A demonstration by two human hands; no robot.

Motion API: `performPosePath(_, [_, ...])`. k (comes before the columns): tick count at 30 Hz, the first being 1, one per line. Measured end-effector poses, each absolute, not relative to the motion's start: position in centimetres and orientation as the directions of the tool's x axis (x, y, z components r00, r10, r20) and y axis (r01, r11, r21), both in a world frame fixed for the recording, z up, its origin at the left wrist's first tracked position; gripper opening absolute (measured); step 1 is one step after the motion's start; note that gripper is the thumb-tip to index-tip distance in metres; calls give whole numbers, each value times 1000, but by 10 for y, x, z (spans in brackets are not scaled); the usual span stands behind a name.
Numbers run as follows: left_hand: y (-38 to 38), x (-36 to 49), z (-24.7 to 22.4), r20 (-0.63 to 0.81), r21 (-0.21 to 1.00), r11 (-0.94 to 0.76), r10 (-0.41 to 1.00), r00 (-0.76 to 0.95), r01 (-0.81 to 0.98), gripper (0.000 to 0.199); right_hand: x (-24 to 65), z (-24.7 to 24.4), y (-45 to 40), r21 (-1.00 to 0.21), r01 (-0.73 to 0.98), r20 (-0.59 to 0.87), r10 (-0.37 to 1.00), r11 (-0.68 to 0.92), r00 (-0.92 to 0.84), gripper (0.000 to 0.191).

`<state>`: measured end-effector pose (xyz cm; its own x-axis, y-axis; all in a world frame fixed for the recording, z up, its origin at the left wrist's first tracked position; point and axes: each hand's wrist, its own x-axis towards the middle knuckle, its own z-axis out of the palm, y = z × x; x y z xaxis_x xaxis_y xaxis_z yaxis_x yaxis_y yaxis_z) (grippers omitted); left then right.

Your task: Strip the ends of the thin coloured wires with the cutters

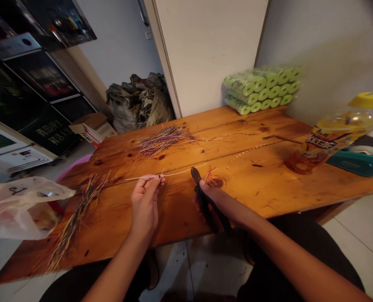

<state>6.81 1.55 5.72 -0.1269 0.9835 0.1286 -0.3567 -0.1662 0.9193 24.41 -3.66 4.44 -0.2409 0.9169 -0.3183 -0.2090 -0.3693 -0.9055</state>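
Note:
My left hand (pixel 147 197) pinches a thin white wire (pixel 186 170) over the wooden table (pixel 180 201); the wire runs out to both sides of the fingers. In my right hand (pixel 213 195) is a pair of dark pliers (pixel 195 175), jaws pointing up and away, close to the wire's right part. Whether the jaws touch the wire I cannot tell. Short red wire scraps (pixel 211 177) lie just right of the jaws. Farther back rests a pile of multicoloured wires (pixel 164 141), and a long bundle of coloured wires (pixel 76 220) lies at the table's left side.
At the right stand a drink bottle (pixel 325 140) with a yellow cap and a teal tape dispenser (pixel 356 161). Green-wrapped rolls (pixel 262 90) are stacked at the back. A white plastic bag (pixel 23 205) sits left. Beyond the table are a cardboard box (pixel 94 128) and dark sacks (pixel 139 102).

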Motion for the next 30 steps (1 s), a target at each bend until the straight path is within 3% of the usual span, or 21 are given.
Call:
performPosePath(13, [10,73,54,80,951,-95,995,-63,-294,20,242,41,-36,-919,-135,-345,921,-370,-180,57])
performPosePath(16, [-14,87,44,-53,984,87,976,210,-158,44,241,39,-35,-951,-91,-284,950,-297,-130,57])
performPosePath(18, [-33,100,36,-72,982,152,855,514,-115,70,241,35,-34,-965,-60,-247,964,-254,-102,57])
performPosePath(19, [-41,107,32,-66,983,154,808,585,-102,82,241,33,-33,-968,-57,-240,966,-246,-96,57])
performPosePath(22, [-54,124,26,-19,995,72,814,580,-68,99,241,27,-31,-966,-72,-244,966,-249,-81,59])
performPosePath(27, [-46,133,28,4,993,60,832,554,-98,96,245,24,-27,-983,-14,-183,983,-184,-22,59])
performPosePath(30, [-35,127,32,-46,974,166,808,588,-152,78,247,30,-26,-990,25,-141,990,-140,-18,59])
